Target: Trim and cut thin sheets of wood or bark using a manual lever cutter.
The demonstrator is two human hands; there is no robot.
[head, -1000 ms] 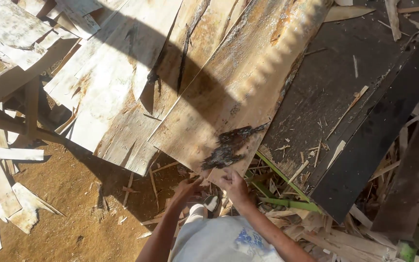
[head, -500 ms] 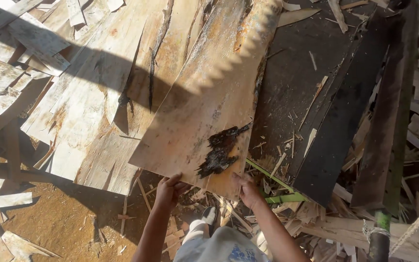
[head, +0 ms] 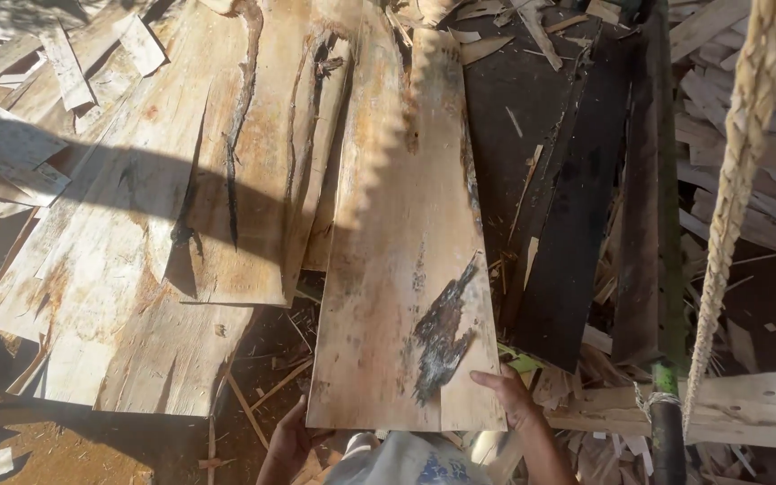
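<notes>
- The right hand (head: 512,395) clamps the near right corner of a long, pale veneer sheet (head: 406,269), thumb on top and fingers curled out of sight beneath, a hold that seems meant to keep the thin, floppy wood from sagging.
- The left hand (head: 287,442) sits at the sheet's near left corner, mostly under the edge and in shadow; it appears to support the sheet from below, though whether its fingers are closed on it cannot be told.
- The sheet runs lengthwise away from the person, its far end resting over a loose pile of similar sheets (head: 181,224), its near end raised in both hands.
- A dark, rough bark-like patch (head: 442,332) marks the sheet just ahead of the right hand.
- To the right lie dark boards (head: 577,251) amid splinters and offcuts, and a twisted rope (head: 729,207) hangs down to a pale plank (head: 738,409) lashed beside a dark post (head: 666,440).
- A broad shadow with a scalloped edge falls across the pile, blurring the grain there.
- The person's body is cut off at the bottom edge; the ground under the scraps is largely hidden.
</notes>
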